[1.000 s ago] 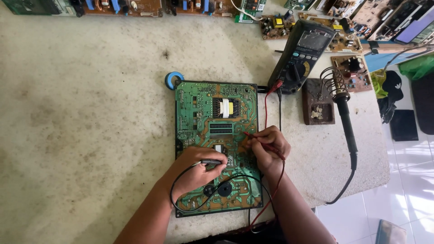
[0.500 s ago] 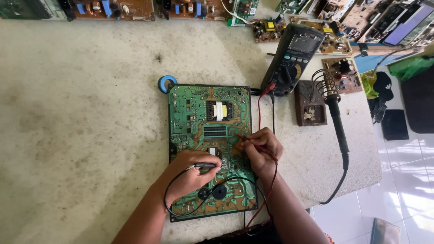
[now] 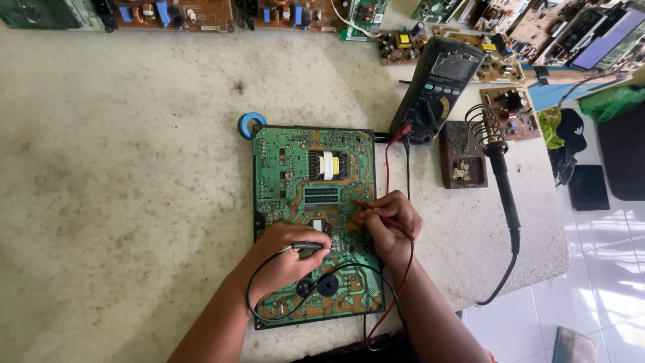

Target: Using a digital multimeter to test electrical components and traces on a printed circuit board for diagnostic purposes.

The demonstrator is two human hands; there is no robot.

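Observation:
A green circuit board (image 3: 295, 168) lies flat on the pale worktable (image 3: 121, 168), solder side up. My left hand (image 3: 285, 252) holds a black test probe (image 3: 310, 246) with its tip on the board's middle. My right hand (image 3: 390, 218) holds a red test probe (image 3: 369, 207) against the board's right part. Red and black leads run from the probes up to a dark multimeter (image 3: 437, 91) leaning behind the board's far right corner.
A soldering iron (image 3: 502, 181) rests in a coil stand on a brown wooden block (image 3: 463, 154) right of the board. A blue tape roll (image 3: 251, 124) sits at the board's far left corner. Several other circuit boards (image 3: 175, 13) line the table's back edge. Tiled floor lies beyond the right edge.
The view has shifted slightly. Both hands stay on the board with their probes, and the tips have hardly moved.

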